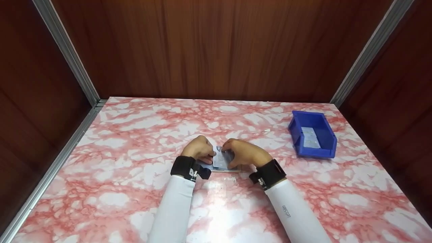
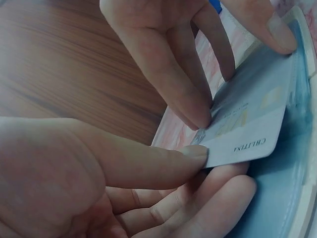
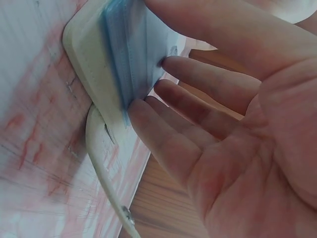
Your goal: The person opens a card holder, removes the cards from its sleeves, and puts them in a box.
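On the table lies an opened cream card holder (image 3: 86,47) with bluish clear plastic sleeves (image 3: 136,47). A pale bank card (image 2: 250,146) with printed lettering is partly inside one sleeve, its lettered end sticking out toward my left hand (image 1: 199,148). The left thumb lies on the card's corner and the index finger is beneath it, pinching it. My right hand (image 1: 248,153) spans the same sleeve, thumb at the near edge and fingertips at the far edge, holding it. The holder's strap (image 3: 103,166) with a metal snap (image 3: 127,214) hangs out to the side.
A blue plastic bin (image 1: 314,135) with several pale cards (image 1: 310,138) inside stands at the right of the red-and-white marbled table (image 1: 128,202). Brown wood-grain panels (image 1: 209,50) with metal corner posts (image 1: 67,50) enclose the back and sides.
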Demonstrator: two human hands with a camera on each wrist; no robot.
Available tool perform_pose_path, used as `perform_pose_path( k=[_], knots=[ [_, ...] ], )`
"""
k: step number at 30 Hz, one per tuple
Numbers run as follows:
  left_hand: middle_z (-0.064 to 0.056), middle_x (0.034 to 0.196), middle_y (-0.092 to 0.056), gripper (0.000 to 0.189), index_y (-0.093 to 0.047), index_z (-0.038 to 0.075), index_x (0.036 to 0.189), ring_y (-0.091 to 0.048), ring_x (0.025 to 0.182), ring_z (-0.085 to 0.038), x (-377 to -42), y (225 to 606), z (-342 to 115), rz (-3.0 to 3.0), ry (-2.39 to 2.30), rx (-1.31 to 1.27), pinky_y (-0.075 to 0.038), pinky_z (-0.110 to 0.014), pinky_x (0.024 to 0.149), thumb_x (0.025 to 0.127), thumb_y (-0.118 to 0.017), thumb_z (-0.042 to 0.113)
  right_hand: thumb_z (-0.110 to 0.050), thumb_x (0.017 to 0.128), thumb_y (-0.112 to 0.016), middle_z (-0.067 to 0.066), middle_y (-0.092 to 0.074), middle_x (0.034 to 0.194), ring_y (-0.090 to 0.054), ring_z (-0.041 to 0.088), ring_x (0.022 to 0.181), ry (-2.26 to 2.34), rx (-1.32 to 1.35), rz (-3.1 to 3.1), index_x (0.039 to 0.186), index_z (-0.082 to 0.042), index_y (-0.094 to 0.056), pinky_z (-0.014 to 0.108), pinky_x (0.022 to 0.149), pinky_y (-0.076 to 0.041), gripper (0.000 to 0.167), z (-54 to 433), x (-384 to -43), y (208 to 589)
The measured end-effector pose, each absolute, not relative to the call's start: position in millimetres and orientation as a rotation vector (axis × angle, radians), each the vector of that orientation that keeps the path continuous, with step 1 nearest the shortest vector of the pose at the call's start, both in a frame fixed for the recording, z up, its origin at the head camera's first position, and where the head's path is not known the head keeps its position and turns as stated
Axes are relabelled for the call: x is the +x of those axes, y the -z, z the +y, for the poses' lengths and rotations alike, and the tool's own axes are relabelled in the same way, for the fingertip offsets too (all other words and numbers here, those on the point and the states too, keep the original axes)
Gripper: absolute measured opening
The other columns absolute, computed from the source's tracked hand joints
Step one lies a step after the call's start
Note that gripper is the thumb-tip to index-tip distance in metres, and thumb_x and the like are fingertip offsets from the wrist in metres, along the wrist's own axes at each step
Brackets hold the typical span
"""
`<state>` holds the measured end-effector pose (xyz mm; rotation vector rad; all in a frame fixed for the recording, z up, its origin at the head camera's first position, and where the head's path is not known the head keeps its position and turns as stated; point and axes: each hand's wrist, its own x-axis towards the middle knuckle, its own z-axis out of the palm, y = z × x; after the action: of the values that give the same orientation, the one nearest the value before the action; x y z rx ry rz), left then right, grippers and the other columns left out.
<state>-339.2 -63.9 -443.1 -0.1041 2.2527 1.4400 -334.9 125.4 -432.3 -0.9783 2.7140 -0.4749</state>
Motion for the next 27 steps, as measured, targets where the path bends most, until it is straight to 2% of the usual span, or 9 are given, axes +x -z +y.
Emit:
perform_pose_path(
  k=[5,10,20,27],
  knots=[
    [-0.011,0.077,-0.064,0.011,-0.064,-0.005,0.087,-0.065,0.059,-0.020,-339.5,441.5,-65.4,2.254,-1.429,-0.113,-0.057,-0.034,0.066,0.079,-0.062,0.003,-0.014,0.060,-0.083,0.005,-0.059,0.119,-0.056,0.021,0.106,0.484,-0.991,2.719,0.113,-0.007,-0.064,0.033,0.093,-0.045,0.057,126.5,-334.1,431.5],
    [-0.012,0.073,-0.063,0.007,-0.062,0.000,0.080,-0.065,0.055,-0.021,-339.4,442.8,-63.3,2.280,-1.400,-0.110,-0.057,-0.035,0.063,0.075,-0.065,0.005,-0.016,0.059,-0.084,0.006,-0.059,0.116,-0.056,0.022,0.102,0.477,-1.005,2.725,0.114,-0.009,-0.063,0.033,0.089,-0.046,0.059,125.7,-333.2,429.6],
    [-0.013,0.073,-0.065,0.008,-0.062,0.002,0.077,-0.066,0.055,-0.022,-338.8,443.9,-62.0,2.309,-1.393,-0.102,-0.057,-0.035,0.062,0.072,-0.067,0.005,-0.019,0.059,-0.085,0.004,-0.056,0.121,-0.055,0.021,0.105,0.475,-0.998,2.700,0.118,-0.012,-0.061,0.031,0.091,-0.045,0.064,122.7,-333.9,433.0],
    [-0.010,0.072,-0.063,0.011,-0.060,0.002,0.078,-0.066,0.054,-0.020,-338.4,442.4,-63.0,2.318,-1.408,-0.101,-0.057,-0.034,0.061,0.072,-0.069,0.003,-0.019,0.059,-0.085,0.005,-0.057,0.119,-0.055,0.022,0.103,0.505,-0.998,2.690,0.119,-0.009,-0.061,0.033,0.090,-0.045,0.065,124.6,-335.2,433.5]
  ],
)
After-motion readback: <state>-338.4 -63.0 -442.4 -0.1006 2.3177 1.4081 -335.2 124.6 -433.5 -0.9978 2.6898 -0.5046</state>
